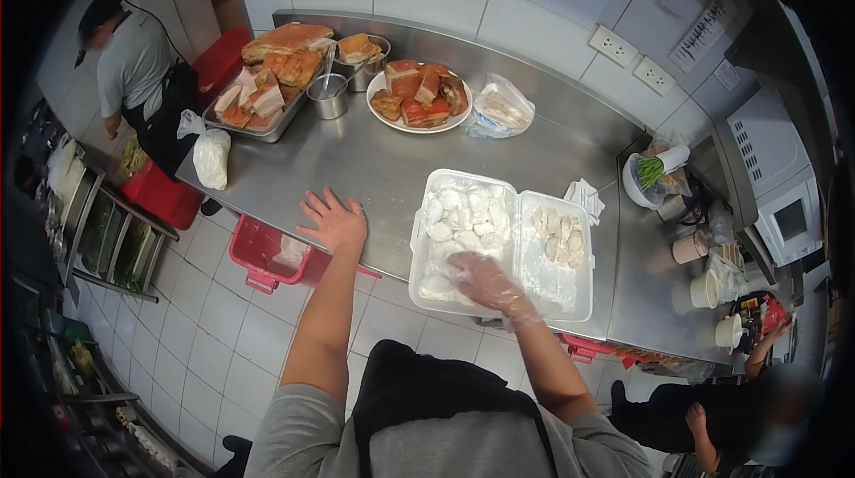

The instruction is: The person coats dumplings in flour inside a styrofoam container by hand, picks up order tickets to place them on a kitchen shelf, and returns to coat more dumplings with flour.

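My bare left hand [337, 223] lies with fingers spread on the steel table [383, 184] and holds nothing. In a clear plastic glove, my right hand [486, 284] reaches over the left half of an open white foam box [581, 300]. Its fingers are apart and point down among round, white floured pieces [463, 215], which look like dough. Whether the fingertips touch a piece is hard to make out. Smaller, yellowish floured pieces [561, 237] lie in rows in the box's right half.
Behind stand a tray of meat slabs [267, 130], a metal cup [329, 104], a plate of meat [419, 126] and plastic bags [501, 108]. A microwave [784, 220] is at right. One person [134, 59] stands left, another [721, 420] right. A red bin [258, 255] sits below.
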`<state>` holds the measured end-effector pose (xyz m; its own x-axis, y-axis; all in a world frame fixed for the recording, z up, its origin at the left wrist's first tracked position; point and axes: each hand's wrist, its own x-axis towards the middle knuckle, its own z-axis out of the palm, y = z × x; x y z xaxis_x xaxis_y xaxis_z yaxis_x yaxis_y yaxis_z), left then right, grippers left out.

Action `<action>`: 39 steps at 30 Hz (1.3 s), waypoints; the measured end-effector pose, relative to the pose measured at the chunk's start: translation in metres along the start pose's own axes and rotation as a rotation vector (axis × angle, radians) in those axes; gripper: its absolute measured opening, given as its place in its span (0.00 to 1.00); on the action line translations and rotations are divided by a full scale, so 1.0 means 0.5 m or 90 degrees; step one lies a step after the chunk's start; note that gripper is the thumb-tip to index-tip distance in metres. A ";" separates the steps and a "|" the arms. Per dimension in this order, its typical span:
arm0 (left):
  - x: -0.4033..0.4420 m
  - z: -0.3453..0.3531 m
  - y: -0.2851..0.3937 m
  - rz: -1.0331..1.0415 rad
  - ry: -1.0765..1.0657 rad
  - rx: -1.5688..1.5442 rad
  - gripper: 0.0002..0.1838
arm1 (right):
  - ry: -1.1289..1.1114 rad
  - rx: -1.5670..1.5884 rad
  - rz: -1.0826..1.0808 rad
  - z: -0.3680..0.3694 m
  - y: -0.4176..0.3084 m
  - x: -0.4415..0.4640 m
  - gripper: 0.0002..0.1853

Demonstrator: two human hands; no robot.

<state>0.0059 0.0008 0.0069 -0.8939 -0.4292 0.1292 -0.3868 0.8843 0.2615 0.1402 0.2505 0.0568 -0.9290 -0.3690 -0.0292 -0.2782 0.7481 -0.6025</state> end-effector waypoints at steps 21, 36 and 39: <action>0.002 -0.005 -0.001 -0.004 -0.011 -0.008 0.34 | 0.001 -0.102 -0.004 0.092 -0.018 0.033 0.22; 0.001 -0.005 0.001 -0.003 -0.009 0.000 0.34 | 0.102 -0.246 -0.017 0.041 -0.001 -0.012 0.22; 0.002 -0.003 0.002 -0.004 -0.010 -0.001 0.34 | -0.025 -0.171 0.018 0.045 -0.022 0.003 0.17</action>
<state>0.0048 0.0007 0.0086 -0.8945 -0.4325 0.1127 -0.3926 0.8809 0.2643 0.1472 0.2296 0.0455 -0.9287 -0.3626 -0.0777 -0.3114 0.8763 -0.3676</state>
